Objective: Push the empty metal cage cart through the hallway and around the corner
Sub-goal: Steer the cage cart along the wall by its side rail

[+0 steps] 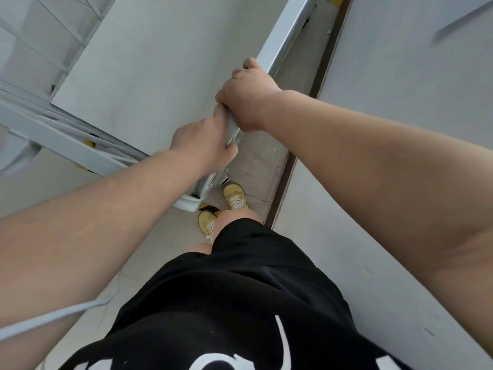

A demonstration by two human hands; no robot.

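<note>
The metal cage cart [285, 33] is pale grey, seen from above. Its top rail runs from the upper right down to the middle of the view. My right hand [248, 97] grips that rail from above, fingers curled over it. Just below, my left hand [205, 140] grips the rail's near corner, thumb underneath. A second rail with wire bars [66, 140] runs off to the left. The cart's smooth grey bottom panel [160, 62] shows between the rails and holds nothing.
A white wall [386, 129] with a dark baseboard [288, 172] runs close along the right. Grey floor tiles [256, 166] lie between cart and wall. My feet in yellow shoes [234, 196] stand by the cart's corner caster. Black shorts fill the bottom.
</note>
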